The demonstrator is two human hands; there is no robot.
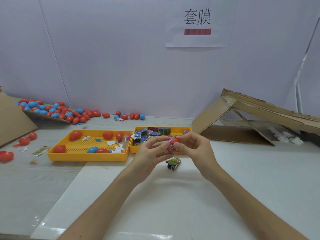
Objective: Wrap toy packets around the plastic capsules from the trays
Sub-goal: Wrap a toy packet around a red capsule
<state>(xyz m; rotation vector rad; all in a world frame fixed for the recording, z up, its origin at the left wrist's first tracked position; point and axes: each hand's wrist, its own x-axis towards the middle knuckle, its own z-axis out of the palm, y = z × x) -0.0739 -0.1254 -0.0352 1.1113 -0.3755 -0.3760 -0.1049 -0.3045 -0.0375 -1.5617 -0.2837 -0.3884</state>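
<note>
The left hand (152,153) and right hand (192,146) are holding a red capsule (174,140) above the tabletop (242,170).
Each grip is pinching it, a pink printed packet (170,144) sitting around it. The left yellow tray (86,158) is carrying red and blue capsules; the right tray (162,127) is carrying packets.

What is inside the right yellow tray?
Blue and black toy packets lie in the far part of the tray. Its near part is covered by the left hand and right hand, which hold a red capsule, so contents there cannot be seen.
</note>
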